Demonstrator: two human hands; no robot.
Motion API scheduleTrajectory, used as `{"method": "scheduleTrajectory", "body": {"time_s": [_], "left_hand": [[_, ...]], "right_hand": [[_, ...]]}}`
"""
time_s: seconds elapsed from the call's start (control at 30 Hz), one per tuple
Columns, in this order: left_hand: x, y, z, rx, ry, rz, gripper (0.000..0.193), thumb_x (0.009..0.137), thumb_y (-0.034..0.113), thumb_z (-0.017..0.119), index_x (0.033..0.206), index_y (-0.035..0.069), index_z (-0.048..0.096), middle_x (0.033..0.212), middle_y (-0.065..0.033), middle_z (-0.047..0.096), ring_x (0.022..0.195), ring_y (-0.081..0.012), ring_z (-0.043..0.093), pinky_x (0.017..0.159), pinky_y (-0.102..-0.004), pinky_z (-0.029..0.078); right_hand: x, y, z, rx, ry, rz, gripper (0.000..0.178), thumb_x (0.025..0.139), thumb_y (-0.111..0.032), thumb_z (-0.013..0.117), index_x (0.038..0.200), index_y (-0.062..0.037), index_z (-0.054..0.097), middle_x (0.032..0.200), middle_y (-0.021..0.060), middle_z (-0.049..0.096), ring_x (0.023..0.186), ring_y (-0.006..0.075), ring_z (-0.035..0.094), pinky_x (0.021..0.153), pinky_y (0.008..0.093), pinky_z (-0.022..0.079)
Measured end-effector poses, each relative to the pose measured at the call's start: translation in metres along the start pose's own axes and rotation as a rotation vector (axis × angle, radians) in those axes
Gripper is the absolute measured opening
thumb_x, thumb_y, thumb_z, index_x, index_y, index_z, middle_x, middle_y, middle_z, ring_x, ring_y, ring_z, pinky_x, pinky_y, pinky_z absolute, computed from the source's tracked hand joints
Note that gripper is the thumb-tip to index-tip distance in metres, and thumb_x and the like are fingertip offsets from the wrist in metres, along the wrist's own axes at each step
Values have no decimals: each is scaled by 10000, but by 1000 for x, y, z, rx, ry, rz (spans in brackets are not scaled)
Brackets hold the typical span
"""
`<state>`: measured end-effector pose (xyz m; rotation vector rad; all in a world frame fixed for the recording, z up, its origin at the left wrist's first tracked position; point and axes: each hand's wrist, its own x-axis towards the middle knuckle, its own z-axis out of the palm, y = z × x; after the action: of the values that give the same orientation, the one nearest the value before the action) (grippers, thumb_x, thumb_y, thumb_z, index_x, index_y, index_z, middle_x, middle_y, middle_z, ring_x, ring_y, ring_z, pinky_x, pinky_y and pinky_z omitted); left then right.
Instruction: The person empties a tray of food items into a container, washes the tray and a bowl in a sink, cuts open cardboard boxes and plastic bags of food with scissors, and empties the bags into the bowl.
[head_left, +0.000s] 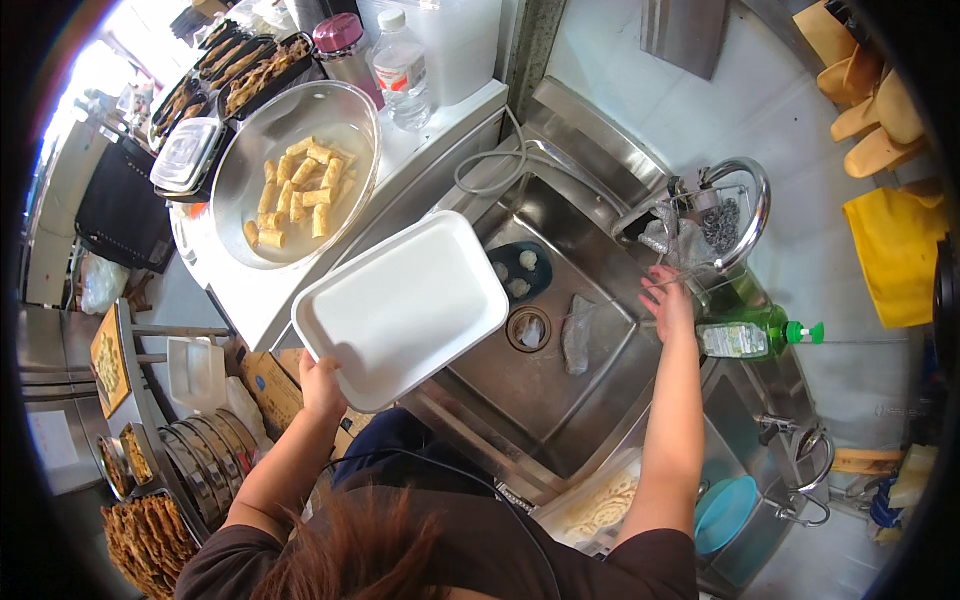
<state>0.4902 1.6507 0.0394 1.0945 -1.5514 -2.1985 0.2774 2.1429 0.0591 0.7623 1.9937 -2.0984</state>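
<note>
My left hand grips the near left corner of a white rectangular tray, which is bare and tilted over the left side of the steel sink. At the sink's right edge, my right hand reaches toward a wire rack with its fingers apart, and I see nothing in it. In the rack are a grey cloth and a steel wool scrubber. Down in the sink lie a grey rag, a drain and a dark oval dish with white lumps.
A green soap bottle stands right of my right forearm. The curved tap arches over the rack. On the left counter, a large clear bowl holds golden roll-shaped pieces in liquid, near a water bottle. A turquoise bowl sits lower right.
</note>
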Motion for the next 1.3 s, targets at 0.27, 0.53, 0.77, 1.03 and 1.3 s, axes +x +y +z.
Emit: {"method": "scheduleTrajectory", "body": {"time_s": [0.27, 0.53, 0.77, 1.03, 1.3], "left_hand": [[19, -37, -61, -124, 172, -347, 451, 702, -20, 432, 1152, -31, 465, 1050, -174, 530, 962, -337, 560, 839, -461, 505], [49, -52, -76, -243, -245, -321, 464, 928, 198, 441, 1328, -24, 363, 1273, -182, 463, 1178, -344, 458, 1045, -482, 360], [23, -39, -104, -14, -71, -247, 642, 918, 555, 412, 1300, 40, 403, 1242, -102, 505, 1160, -239, 471, 997, -409, 372], [-49, -95, -135, 426, -68, -149, 301, 896, 368, 523, 1001, 99, 440, 949, -47, 443, 851, -165, 442, 813, -334, 439], [-122, -162, -79, 537, -329, -18, 189, 881, 232, 575, 983, 132, 451, 960, -28, 495, 871, -170, 480, 790, -347, 444]], "right_hand": [[-136, 38, -51, -179, 143, -178, 397, 913, -214, 557, 1292, -118, 486, 1324, 71, 476, 1160, 196, 495, 942, 361, 394], [-357, 96, -156, -133, 800, -283, 356, 903, -170, 581, 1243, -93, 507, 1304, 43, 485, 1170, 162, 454, 967, 338, 359], [-575, 263, -214, -57, 1205, -176, 319, 842, -90, 628, 1139, -16, 539, 1103, 66, 564, 1024, 163, 516, 912, 279, 385], [-724, 467, -202, -271, 1404, 410, 397, 734, -195, 722, 1055, -18, 571, 951, 155, 642, 893, 268, 613, 801, 354, 477], [-733, 539, -296, -403, 1384, 437, 430, 716, -265, 739, 1068, -55, 609, 957, 209, 656, 942, 339, 629, 831, 401, 489]]}}
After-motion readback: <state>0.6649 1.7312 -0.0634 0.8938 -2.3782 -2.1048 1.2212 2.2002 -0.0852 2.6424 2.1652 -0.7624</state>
